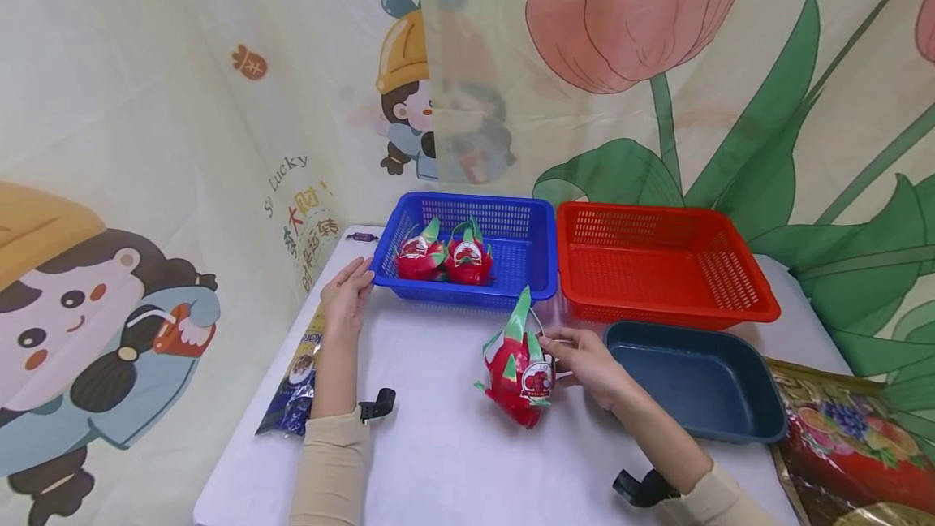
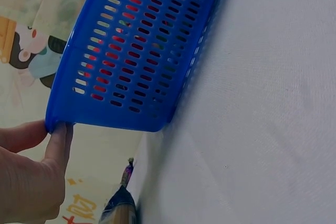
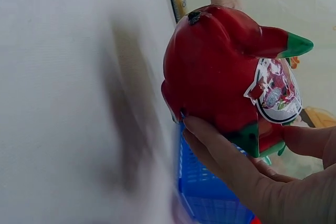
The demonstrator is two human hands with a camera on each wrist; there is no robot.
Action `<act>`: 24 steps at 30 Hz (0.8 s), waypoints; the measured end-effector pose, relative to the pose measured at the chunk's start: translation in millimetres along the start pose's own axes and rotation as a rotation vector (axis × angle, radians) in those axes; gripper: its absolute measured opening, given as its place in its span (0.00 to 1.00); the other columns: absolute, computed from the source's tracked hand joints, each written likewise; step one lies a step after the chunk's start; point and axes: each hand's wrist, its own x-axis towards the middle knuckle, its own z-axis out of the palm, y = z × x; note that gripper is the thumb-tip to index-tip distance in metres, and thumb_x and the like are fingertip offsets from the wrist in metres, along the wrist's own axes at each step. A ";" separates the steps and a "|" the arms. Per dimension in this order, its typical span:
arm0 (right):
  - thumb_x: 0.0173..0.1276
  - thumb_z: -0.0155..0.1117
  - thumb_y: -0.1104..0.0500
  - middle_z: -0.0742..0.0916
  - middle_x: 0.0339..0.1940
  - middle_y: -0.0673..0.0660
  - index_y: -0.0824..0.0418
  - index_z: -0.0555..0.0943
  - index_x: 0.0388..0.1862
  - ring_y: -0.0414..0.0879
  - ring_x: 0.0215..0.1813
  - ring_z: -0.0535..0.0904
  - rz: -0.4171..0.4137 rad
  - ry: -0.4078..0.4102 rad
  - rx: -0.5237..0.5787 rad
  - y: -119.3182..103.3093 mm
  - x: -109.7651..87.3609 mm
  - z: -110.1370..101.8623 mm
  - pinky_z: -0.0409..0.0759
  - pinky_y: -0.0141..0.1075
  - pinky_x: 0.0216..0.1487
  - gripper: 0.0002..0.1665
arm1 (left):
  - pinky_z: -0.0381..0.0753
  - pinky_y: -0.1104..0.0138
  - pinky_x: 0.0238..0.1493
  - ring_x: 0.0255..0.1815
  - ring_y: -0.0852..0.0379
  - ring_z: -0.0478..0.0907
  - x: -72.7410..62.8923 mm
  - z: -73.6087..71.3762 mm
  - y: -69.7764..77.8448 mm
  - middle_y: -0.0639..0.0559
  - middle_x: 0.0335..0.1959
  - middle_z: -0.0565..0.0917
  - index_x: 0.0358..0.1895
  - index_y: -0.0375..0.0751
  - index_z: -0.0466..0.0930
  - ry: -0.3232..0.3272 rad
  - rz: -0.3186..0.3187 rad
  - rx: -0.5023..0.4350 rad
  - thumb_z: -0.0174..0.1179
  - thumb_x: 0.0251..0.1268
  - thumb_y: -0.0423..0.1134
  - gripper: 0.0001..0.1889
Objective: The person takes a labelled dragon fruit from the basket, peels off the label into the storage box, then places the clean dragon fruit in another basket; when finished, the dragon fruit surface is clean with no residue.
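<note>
My right hand (image 1: 587,360) holds a red dragon fruit (image 1: 517,376) with green leaf tips above the white table. In the right wrist view, the thumb and fingers grip the dragon fruit (image 3: 215,72) from its side, beside its round sticker. At the far left, my left hand (image 1: 346,296) pinches the near left corner of a blue basket (image 1: 467,295). The left wrist view shows that hand (image 2: 34,169) with its thumb and fingertips on the rim of the slotted basket (image 2: 110,111). Two more dragon fruits (image 1: 469,260) sit side by side in the left part of the basket.
To the right of the blue basket stands a red basket (image 1: 643,266). A dark blue tray (image 1: 690,380) lies in front of it. Printed packages lie at the right edge (image 1: 847,445) and left edge (image 1: 298,376). A small wrapped candy (image 1: 362,237) is at the back left.
</note>
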 end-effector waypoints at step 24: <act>0.78 0.63 0.53 0.88 0.47 0.62 0.70 0.81 0.62 0.53 0.40 0.86 0.069 -0.021 0.036 15.9 6.1 9.7 0.91 0.46 0.40 0.24 | 0.80 0.72 0.63 0.72 0.52 0.75 -0.3 -3.4 -3.6 0.41 0.74 0.74 0.78 0.34 0.66 -0.053 0.003 -0.027 0.57 0.73 0.21 0.31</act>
